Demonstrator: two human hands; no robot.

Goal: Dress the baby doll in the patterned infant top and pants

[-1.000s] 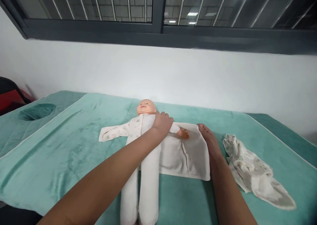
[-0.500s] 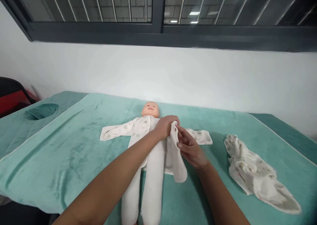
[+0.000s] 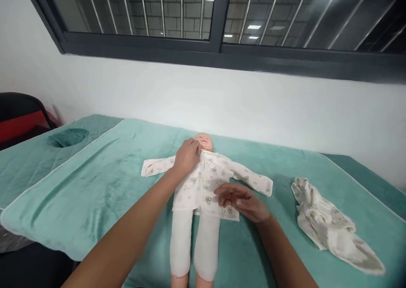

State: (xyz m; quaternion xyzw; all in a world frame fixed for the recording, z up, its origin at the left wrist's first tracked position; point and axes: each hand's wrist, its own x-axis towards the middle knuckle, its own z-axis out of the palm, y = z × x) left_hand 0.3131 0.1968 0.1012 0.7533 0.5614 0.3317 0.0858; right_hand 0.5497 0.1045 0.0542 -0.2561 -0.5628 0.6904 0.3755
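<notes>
A baby doll (image 3: 205, 141) lies on its back, head toward the wall. It wears a white printed baby jacket (image 3: 213, 169), sleeves spread to both sides, and plain white pants (image 3: 207, 241); the lower legs show below the cuffs. My left hand (image 3: 187, 156) is at the doll's neck, its fingers closed on the jacket's collar, with the fingertips partly hidden. Over the jacket's lower right front is my right hand (image 3: 242, 200), fingers loosely spread and holding nothing. The two front panels meet along the middle of the chest.
A crumpled printed white garment (image 3: 330, 224) lies to the right. Everything rests on a green padded bed (image 3: 104, 186) with a round face hole (image 3: 67, 137) at the left. Behind stand a white wall (image 3: 152, 95) and a barred window. A black and red chair (image 3: 23, 119) is at far left.
The jacket's right panel, held up folded before, now lies flat over the doll's chest. My left hand has moved left to the collar, and my right hand has let go of the cloth.
</notes>
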